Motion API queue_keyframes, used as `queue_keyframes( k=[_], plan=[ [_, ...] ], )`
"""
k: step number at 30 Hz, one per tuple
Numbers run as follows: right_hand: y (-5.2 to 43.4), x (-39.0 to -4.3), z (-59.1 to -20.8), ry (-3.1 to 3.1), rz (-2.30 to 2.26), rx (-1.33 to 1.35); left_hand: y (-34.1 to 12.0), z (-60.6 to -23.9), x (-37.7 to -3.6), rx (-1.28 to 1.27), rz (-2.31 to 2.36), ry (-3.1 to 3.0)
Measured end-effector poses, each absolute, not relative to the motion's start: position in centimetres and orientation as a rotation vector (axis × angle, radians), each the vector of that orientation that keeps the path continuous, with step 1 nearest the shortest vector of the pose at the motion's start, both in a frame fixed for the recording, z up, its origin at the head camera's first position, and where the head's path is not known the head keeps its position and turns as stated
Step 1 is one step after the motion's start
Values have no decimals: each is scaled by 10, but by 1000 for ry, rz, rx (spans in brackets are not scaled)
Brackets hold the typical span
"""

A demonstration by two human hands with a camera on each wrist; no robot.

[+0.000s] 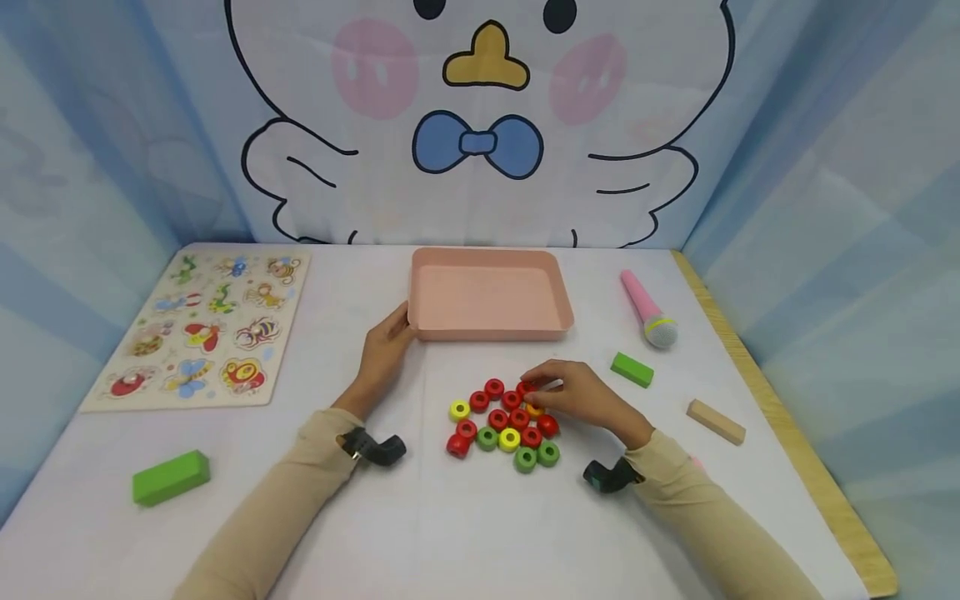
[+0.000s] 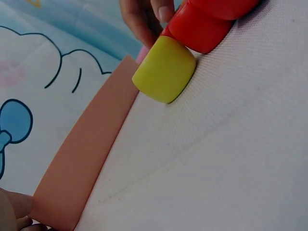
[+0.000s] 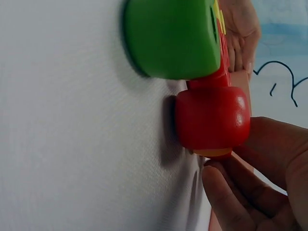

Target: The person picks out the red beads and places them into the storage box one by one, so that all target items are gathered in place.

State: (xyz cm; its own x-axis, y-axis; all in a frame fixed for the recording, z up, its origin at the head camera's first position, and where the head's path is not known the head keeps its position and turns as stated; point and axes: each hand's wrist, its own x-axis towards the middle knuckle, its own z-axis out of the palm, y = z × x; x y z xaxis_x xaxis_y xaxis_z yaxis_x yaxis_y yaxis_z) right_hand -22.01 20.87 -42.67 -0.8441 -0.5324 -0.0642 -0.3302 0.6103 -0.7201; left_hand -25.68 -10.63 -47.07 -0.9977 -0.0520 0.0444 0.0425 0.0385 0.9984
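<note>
Red bead (image 1: 522,388) at the far-right edge of the beads (image 1: 498,412) — probably light, hard, slick; pinch its sides. Right hand (image 1: 581,396) narrow there, can't tell if gripping — left hand (image 1: 385,350) grips the pink tray (image 1: 491,293).

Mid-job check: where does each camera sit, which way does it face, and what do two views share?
Head: worn on the head, facing forward and down at the tray and beads; left hand, right hand and sleeves show.
Left wrist: on that wrist, facing a yellow bead and the tray's side; both hands partly show.
Right wrist: on that wrist, facing a green bead and red bead; both hands partly show.
Shared: both wrist views include the tray.
</note>
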Motion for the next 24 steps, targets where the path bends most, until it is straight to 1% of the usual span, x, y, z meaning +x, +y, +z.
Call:
queue_keyframes(
  k=[7, 10, 12, 15, 18, 21, 24],
  plan=[
    [199, -229, -422, 2578, -976, -712, -112, -472, -256, 47, -2121, -2218],
    [194, -236, -407, 2621, -942, -740, -112, -471, -258, 40, -2142, -2185],
    [188, -247, -393, 2657, -930, -762, -111, -470, -260, 28, -2153, -2168],
    [165, -280, -372, 2711, -900, -832, -111, -470, -263, 40, -2142, -2167],
    [130, -326, -361, 2719, -872, -849, -111, -471, -264, 60, -2134, -2167],
    [95, -371, -364, 2685, -824, -792, -108, -474, -262, 58, -2137, -2173],
    [71, -405, -378, 2634, -746, -714, -105, -477, -258, 57, -2146, -2180]
  ],
)
